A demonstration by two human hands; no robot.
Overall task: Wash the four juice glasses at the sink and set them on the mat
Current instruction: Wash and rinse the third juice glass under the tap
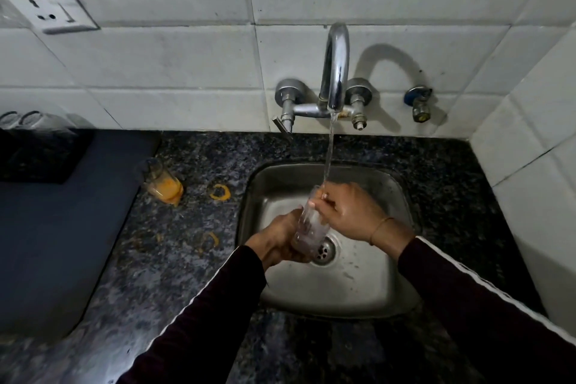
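Over the steel sink point(367, 284) I hold a clear juice glass point(307, 224), tilted, with its mouth up under the running stream from the tap point(335, 72). My left hand point(280, 240) grips its base. My right hand point(349, 212) is at its rim, fingers on the glass. A dirty glass point(162, 181) with orange juice residue stands on the dark granite counter left of the sink. Two clear glasses point(21, 120) stand upside down on the far left of the dark mat point(62, 221).
Orange juice rings point(219, 192) and smears mark the counter between the dirty glass and the sink. A tiled wall rises behind and at the right. A wall socket point(53, 9) is at upper left, a small valve point(419, 103) right of the tap.
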